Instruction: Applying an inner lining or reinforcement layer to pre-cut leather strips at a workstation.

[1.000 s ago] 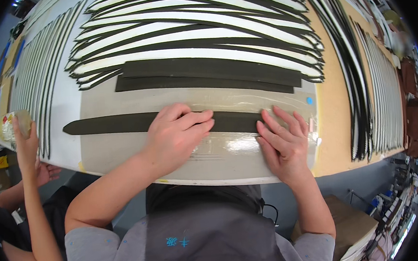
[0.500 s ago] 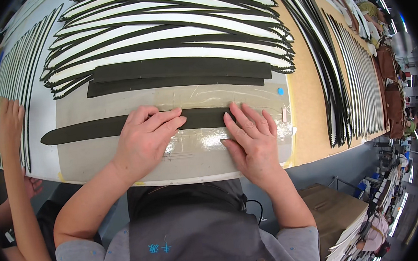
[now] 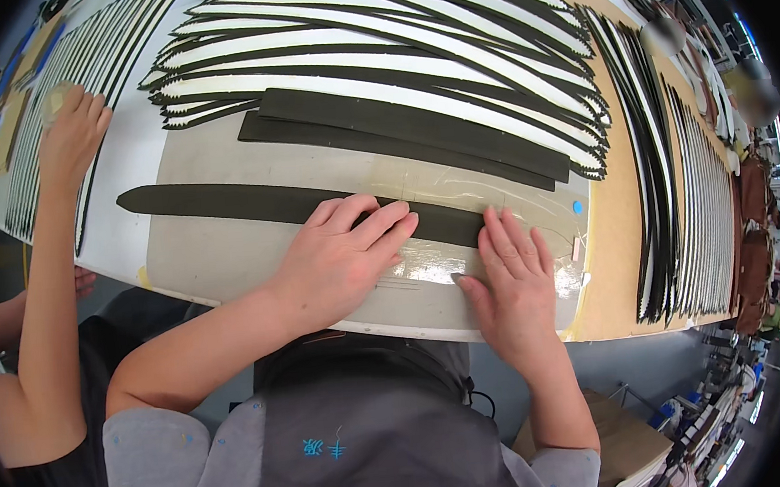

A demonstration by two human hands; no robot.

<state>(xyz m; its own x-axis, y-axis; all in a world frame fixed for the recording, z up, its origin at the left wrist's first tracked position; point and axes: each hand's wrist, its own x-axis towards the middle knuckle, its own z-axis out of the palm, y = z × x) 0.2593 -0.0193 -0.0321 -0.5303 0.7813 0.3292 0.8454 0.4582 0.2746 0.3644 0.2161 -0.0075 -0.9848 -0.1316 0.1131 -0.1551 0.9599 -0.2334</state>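
A long dark strip [image 3: 249,201] with a pointed left end lies across a clear-covered grey work mat [image 3: 203,254]. My left hand [image 3: 341,261] rests on the strip's middle, its fingers laid over it. At the strip's right end is my right hand [image 3: 517,288], fingers stretched flat and touching it, thumb apart on the mat. Just beyond, two wider dark pieces [image 3: 400,137] overlap. Behind them is a big pile of black-edged white strips [image 3: 375,57] with jagged ends.
More strips [image 3: 650,177] hang together along the brown board at the right, beside a row of thin strips [image 3: 703,210]. At the left, a co-worker's hand [image 3: 70,136] holds something pale over another row of strips [image 3: 109,46]. A blue dot [image 3: 577,208] marks the mat.
The whole view has tilted and shifted, so table and strip now slope down to the right. Both hands stay on the strip with little visible movement along it.
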